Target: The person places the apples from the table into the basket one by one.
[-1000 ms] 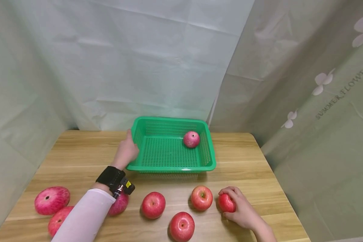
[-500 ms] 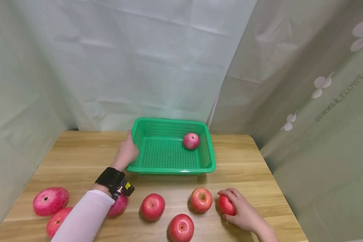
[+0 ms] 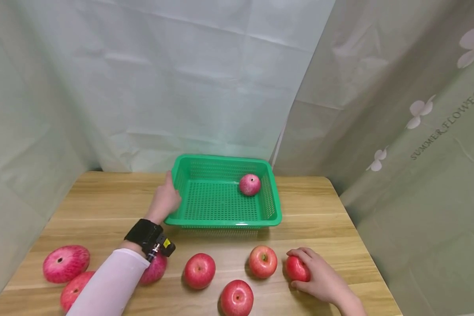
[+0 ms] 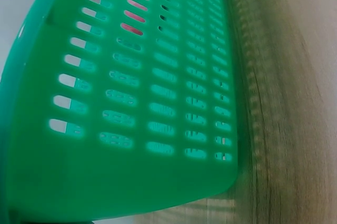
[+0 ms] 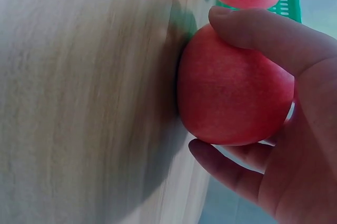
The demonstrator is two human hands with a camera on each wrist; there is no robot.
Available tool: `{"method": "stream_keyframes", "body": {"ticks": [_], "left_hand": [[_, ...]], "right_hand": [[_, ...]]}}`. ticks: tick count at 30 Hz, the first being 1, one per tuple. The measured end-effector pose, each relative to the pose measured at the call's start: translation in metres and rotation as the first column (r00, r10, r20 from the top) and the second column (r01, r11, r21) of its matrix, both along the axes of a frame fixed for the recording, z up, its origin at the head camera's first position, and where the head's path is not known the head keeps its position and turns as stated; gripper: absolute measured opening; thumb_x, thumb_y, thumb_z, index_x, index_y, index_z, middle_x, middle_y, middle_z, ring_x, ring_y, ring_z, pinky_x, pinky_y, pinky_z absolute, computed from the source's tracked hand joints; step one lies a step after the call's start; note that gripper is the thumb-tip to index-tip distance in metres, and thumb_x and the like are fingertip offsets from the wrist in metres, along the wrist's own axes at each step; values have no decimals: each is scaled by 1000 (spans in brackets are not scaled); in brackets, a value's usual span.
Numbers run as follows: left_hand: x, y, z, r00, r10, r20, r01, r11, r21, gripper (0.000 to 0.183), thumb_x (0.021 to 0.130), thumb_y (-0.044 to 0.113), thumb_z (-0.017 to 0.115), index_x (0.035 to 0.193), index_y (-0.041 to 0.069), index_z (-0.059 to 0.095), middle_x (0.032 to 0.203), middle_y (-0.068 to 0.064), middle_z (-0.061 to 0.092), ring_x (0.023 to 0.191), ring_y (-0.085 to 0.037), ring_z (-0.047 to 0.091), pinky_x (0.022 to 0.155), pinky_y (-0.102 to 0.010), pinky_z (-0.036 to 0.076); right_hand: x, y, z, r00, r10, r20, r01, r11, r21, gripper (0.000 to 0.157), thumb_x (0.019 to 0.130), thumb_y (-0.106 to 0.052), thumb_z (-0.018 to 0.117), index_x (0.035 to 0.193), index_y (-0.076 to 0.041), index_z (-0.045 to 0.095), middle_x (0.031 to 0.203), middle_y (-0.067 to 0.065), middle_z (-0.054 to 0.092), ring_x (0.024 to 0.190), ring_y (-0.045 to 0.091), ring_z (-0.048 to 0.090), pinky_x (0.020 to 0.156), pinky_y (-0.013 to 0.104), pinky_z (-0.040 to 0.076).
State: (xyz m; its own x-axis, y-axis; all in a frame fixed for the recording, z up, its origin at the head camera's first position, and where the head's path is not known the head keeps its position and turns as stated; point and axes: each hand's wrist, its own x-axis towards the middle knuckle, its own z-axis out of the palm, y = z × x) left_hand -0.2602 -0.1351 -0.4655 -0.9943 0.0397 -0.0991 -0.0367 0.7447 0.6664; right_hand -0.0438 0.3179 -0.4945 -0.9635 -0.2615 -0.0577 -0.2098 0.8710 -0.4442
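In the head view my left hand grips the left rim of a green plastic basket, its index finger lying along the edge. A streaked red apple sits inside at the right end. The left wrist view holds the basket's slotted wall up close; the hand is hidden there. At the right, my right hand holds a red apple low at the table. Seen from the right wrist, thumb and fingers curl round this apple from opposite sides.
Several more apples lie along the front: a yellowish-red one, red ones, and streaked ones at the left. Another apple is partly behind the left wrist. Pale curtains stand behind the wooden table.
My right hand and its apple have shifted very slightly to the right. The left hand stays on the basket rim; the whole head view has dipped a little.
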Motion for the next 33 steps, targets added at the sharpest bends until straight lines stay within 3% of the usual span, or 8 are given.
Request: {"method": "stream_keyframes", "body": {"ticks": [11,20,33], "left_hand": [[0,-1,0,1000,3,-8,-3,1000,6,77,109,7,41,167,-6,-8,104,-38,63,72,-33,62,56,-39,50],[0,-1,-1,1000,-3,-5,3,1000,10,77,109,6,41,168,-5,-8,107,-38,63,74,-33,63,57,-39,51],[2,-1,0,1000,-6,-1,6,1000,12,76,108,6,40,167,-5,-7,105,-38,64,72,-33,63,56,-39,49]], "right_hand": [[1,4,0,999,14,-44,-14,1000,4,71,75,-34,99,138,-30,65,133,-10,60,111,17,63,87,43,60],[-1,8,2,999,26,-34,-25,1000,7,71,75,-30,98,138,-26,66,134,-8,59,113,18,62,88,44,59],[-28,13,39,992,32,-120,-29,999,20,74,73,-14,97,139,-22,66,136,1,62,112,26,65,86,47,59]]}}
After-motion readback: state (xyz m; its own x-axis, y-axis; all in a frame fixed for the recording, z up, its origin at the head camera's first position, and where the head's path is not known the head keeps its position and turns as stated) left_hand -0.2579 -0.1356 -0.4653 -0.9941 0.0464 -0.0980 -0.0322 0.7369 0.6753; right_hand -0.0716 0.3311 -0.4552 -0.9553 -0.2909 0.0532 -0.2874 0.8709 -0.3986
